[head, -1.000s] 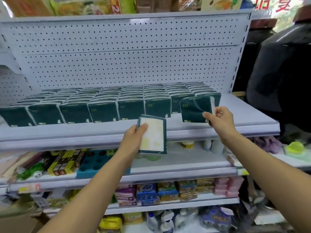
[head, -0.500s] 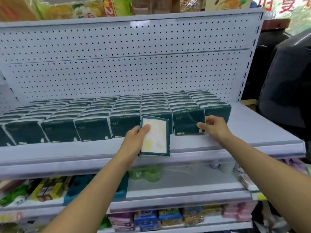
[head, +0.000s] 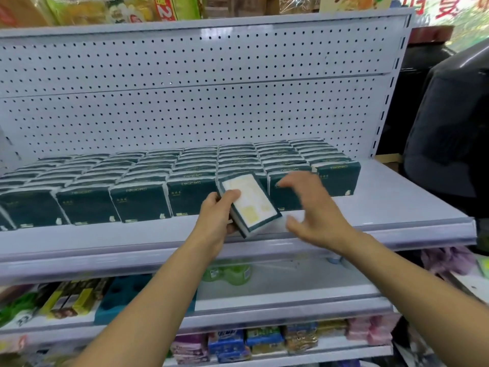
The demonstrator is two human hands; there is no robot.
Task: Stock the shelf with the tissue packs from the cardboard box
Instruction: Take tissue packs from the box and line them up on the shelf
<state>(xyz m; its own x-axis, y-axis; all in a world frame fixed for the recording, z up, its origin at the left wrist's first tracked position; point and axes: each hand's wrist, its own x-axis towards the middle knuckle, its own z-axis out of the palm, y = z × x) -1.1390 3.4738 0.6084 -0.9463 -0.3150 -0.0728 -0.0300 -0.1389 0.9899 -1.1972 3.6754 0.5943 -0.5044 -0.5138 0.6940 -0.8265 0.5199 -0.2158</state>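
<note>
Rows of dark green tissue packs stand on the white shelf, filling it from the left to about two thirds across. My left hand grips one tissue pack by its left edge, tilted, with its pale yellow-and-white face up, just in front of the front row. My right hand hovers spread and empty to the right of that pack, in front of the front-row pack it has just set down. The cardboard box is out of view.
A white pegboard back panel rises behind the packs. The shelf's right end is bare. Lower shelves hold assorted goods, with soaps at the bottom. A dark covered object stands at the right.
My right hand set its tissue pack into the front row, let go and drew back toward the pack in my left hand. My left hand tilted its pack. The camera moved closer.
</note>
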